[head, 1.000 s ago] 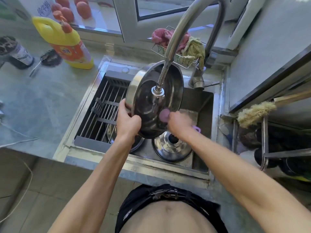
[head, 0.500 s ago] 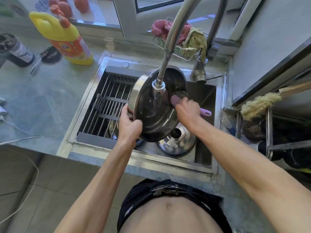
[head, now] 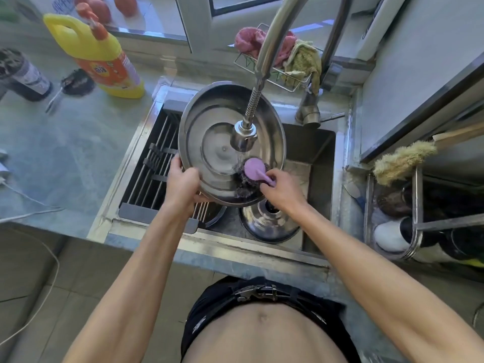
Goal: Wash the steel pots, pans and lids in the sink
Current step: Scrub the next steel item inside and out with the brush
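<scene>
A big steel lid (head: 209, 132) is held over the sink (head: 322, 163), its hollow underside facing up under the faucet head (head: 243, 137). My left hand (head: 183, 184) grips its near-left rim. My right hand (head: 282, 189) grips the purple handle of a steel-wool scrubber (head: 252, 170), which presses on the lid's near-right inner surface where water falls. Below in the basin lies another steel lid with a black knob (head: 269, 224), and a steel pot (head: 214, 213) is partly hidden under the rack.
A drying rack (head: 152, 163) covers the sink's left half. Yellow detergent bottle (head: 97, 53) and a dark can (head: 21, 74) stand on the left counter. Wire basket with cloths (head: 282, 56) sits behind the faucet. A brush (head: 400, 161) and bottles fill the right shelf.
The lid has tipped from nearly upright to flatter, its inside now facing up. My right hand has brought the scrubber from the upper right edge down to the near-right inner surface.
</scene>
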`<action>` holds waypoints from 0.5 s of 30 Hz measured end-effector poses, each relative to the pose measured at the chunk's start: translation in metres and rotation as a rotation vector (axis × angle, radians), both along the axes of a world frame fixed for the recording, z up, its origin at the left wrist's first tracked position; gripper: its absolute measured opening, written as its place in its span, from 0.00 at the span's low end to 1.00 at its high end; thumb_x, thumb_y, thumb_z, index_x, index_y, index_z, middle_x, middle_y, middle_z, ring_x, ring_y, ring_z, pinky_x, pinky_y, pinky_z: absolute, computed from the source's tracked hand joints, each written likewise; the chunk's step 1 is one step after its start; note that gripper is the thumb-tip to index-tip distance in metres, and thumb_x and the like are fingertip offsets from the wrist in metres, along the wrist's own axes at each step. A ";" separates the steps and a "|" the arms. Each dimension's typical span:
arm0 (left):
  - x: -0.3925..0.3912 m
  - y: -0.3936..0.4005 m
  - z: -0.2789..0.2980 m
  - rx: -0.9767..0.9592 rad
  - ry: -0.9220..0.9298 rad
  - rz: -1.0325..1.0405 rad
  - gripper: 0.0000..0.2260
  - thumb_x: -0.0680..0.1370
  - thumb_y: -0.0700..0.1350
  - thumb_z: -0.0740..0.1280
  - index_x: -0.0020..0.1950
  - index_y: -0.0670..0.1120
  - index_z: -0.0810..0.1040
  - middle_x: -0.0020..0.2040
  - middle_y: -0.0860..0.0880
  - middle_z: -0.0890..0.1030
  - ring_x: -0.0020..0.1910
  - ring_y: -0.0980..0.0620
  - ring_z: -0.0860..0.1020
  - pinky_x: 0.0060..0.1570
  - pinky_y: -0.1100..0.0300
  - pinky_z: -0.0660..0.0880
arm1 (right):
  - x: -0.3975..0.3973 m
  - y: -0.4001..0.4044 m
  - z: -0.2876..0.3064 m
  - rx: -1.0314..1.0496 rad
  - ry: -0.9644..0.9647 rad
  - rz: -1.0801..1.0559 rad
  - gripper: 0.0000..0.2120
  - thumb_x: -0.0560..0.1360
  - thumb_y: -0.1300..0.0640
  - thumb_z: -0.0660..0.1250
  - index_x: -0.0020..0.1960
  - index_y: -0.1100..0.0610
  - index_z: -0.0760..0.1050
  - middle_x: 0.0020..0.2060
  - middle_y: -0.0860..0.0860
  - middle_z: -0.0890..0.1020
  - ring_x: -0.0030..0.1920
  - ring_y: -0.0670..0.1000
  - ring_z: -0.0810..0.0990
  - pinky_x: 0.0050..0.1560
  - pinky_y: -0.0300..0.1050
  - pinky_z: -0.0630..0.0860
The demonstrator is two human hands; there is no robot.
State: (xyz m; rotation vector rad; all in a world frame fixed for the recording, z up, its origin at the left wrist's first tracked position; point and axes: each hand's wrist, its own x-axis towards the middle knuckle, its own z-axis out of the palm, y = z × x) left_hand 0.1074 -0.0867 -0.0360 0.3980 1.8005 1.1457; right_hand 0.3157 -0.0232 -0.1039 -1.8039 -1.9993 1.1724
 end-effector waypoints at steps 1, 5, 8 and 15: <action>-0.008 0.000 0.000 -0.024 -0.007 0.001 0.24 0.76 0.31 0.59 0.68 0.51 0.71 0.55 0.45 0.81 0.45 0.44 0.85 0.33 0.46 0.83 | 0.007 0.003 0.001 0.035 -0.004 -0.056 0.09 0.73 0.56 0.68 0.53 0.55 0.76 0.42 0.51 0.81 0.40 0.53 0.80 0.41 0.51 0.77; -0.033 0.001 0.004 -0.100 0.088 -0.134 0.17 0.75 0.34 0.62 0.62 0.48 0.76 0.52 0.39 0.83 0.40 0.44 0.84 0.30 0.52 0.80 | 0.021 0.025 0.009 0.118 -0.045 -0.127 0.17 0.71 0.56 0.71 0.56 0.57 0.69 0.46 0.52 0.78 0.45 0.54 0.77 0.43 0.52 0.76; -0.042 0.009 0.015 -0.097 0.199 -0.231 0.12 0.74 0.35 0.64 0.53 0.49 0.79 0.43 0.43 0.82 0.37 0.45 0.83 0.32 0.49 0.82 | 0.024 0.039 0.012 0.098 -0.083 -0.171 0.25 0.71 0.56 0.72 0.64 0.58 0.67 0.50 0.54 0.77 0.48 0.55 0.77 0.44 0.50 0.76; -0.052 0.023 0.028 -0.004 0.257 -0.289 0.03 0.78 0.46 0.69 0.50 0.49 0.81 0.40 0.47 0.83 0.35 0.49 0.83 0.37 0.51 0.83 | 0.019 0.033 0.002 -0.259 0.232 -0.356 0.07 0.72 0.65 0.68 0.49 0.59 0.77 0.38 0.52 0.78 0.33 0.49 0.75 0.26 0.39 0.67</action>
